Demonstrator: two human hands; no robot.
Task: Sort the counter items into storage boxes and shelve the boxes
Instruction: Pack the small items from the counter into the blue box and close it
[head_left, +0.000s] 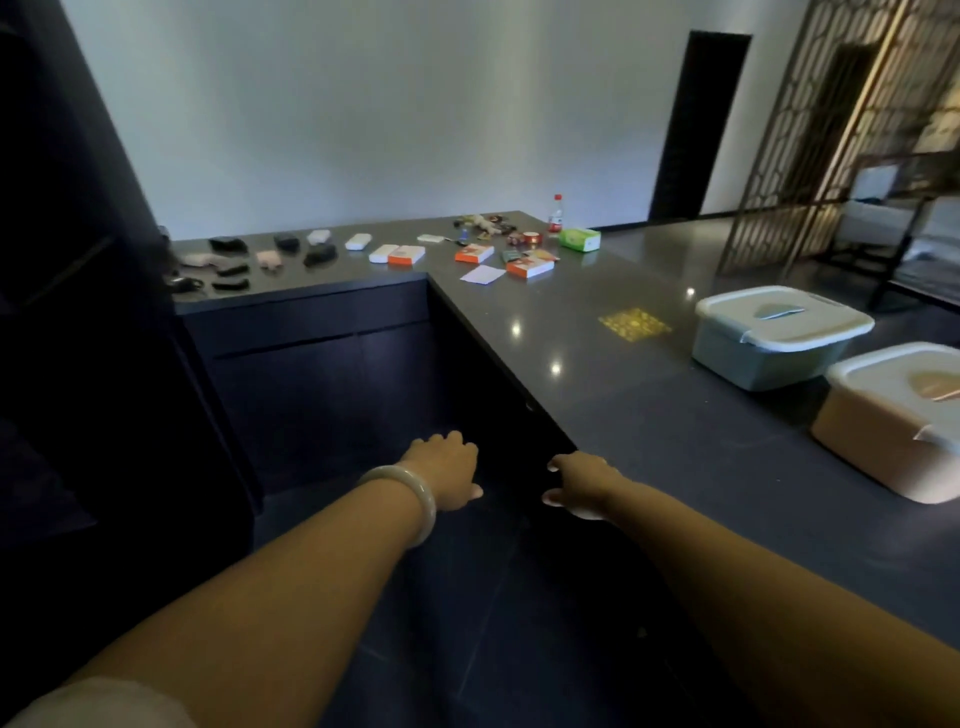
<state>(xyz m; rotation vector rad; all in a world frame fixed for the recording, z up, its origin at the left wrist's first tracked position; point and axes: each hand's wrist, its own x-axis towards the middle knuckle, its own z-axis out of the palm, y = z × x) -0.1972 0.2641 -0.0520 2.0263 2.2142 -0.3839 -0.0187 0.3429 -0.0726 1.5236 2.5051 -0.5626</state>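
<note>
Both my arms stretch forward over the dark floor inside the L-shaped counter (597, 364). My left hand (447, 470), with a pale bangle on the wrist, hangs empty with fingers loosely apart. My right hand (579, 486) is also empty, fingers spread, just beside the counter's inner edge. On the counter to the right stand a lidded green storage box (769, 338) and a lidded pink storage box (893, 415). Far off lie the loose items: orange-and-white boxes (527, 266), white boxes (384, 253), dark pouches (319, 254), a sheet of paper (483, 274) and small trinkets (485, 224).
A red-capped bottle (556, 214) and a green tissue box (580, 239) stand at the counter's far end. A tall dark cabinet (78, 260) rises on the left. A lattice screen (841, 130) and a dark doorway (696, 124) are at the right rear.
</note>
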